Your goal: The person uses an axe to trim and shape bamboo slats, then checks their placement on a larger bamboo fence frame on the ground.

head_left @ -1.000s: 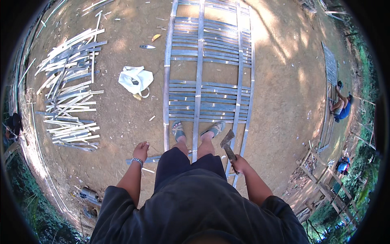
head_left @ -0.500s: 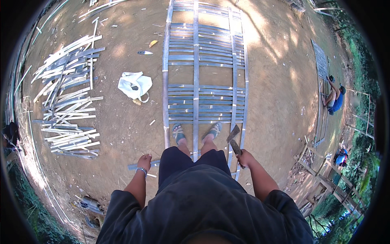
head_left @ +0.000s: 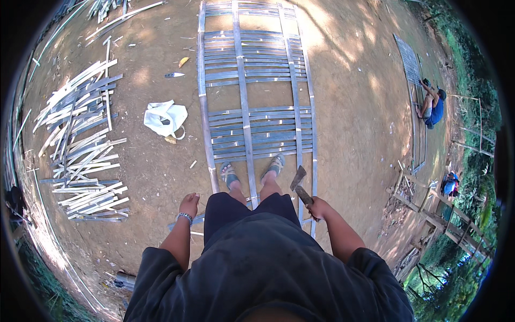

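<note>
Gripping, right hand: fist wrapped around the lower handle of one hatchet, head forward and to the left of the fist. Handling, by judgement: weighty at the head, stiff throughout, not fragile, prone to tip forward if held slackly; best taken low on the handle, clear of the edge. How slippery the handle is, cannot tell.

Left hand: well to the left of the grip, fingers slack and slightly curled, nothing visible in them; bracelet at the wrist.

Just left of the grip, below the hatchet head: long bamboo frame, running away ahead, dark slats across lengthwise rails. Likely firm along the rails, springier at the slats; a lift would suit the rails.

Two sandalled feet, within the frame, left of the grip.

Farther left and ahead: white bag, soft-looking, slumped; beyond it, knife and yellow leaf on the ground.

Farthest left: loose heap of split strips, light, probably bendy, best gathered mid-length.

Well right of the grip: crouching co-worker beside a second slatted panel.
</note>
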{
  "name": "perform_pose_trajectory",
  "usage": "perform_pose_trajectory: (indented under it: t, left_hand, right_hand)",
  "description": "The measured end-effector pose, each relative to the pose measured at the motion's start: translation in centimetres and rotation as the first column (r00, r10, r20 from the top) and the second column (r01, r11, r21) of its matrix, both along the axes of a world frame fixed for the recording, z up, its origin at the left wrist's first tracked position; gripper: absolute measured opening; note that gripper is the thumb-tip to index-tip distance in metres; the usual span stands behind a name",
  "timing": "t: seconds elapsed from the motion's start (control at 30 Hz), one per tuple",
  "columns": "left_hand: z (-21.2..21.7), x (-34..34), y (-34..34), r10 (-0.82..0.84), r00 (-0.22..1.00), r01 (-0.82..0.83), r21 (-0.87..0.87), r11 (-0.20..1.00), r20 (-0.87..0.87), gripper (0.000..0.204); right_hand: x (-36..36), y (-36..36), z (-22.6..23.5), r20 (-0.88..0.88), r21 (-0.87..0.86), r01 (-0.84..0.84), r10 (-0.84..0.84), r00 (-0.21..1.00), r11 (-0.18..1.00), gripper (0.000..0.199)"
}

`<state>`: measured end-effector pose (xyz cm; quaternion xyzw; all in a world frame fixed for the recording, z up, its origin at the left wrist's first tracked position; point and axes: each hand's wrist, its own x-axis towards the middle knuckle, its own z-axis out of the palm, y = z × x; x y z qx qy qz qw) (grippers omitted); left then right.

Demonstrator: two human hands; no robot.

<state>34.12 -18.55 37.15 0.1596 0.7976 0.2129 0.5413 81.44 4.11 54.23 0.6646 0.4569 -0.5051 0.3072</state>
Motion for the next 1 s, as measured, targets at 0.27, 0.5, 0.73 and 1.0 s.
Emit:
perform_pose_trajectory:
  t: [0.27, 0.5, 0.73, 1.0]
  left_hand:
    - [0.0, -0.2, 0.2, -0.033, 0.999, 0.032, -0.05, 0.998, -0.014, 0.051]
    - [1.2, -0.9, -0.2, -0.083, 0.997, 0.082, -0.092, 0.992, -0.007, 0.053]
    - [1.3, 0.5, 0.2, -0.054, 0.998, 0.052, -0.098, 0.994, -0.02, 0.05]
    - [0.7, 1.0, -0.1, -0.077, 0.996, 0.076, -0.021, 0.997, -0.043, 0.049]
  right_hand:
    - [2.6, -1.8, -0.1, 0.042, -0.041, -0.036, 0.038, 0.998, 0.999, 0.028]
    - [4.1, -1.9, -0.5, 0.08, -0.065, -0.017, 0.022, 0.997, 0.998, 0.029]
    - [3.6, -1.3, -0.4, 0.033, -0.01, -0.077, 0.077, 0.997, 0.997, 0.035]
    - [2.2, -0.5, 0.8, 0.005, 0.003, -0.078, 0.078, 0.997, 0.997, 0.034]
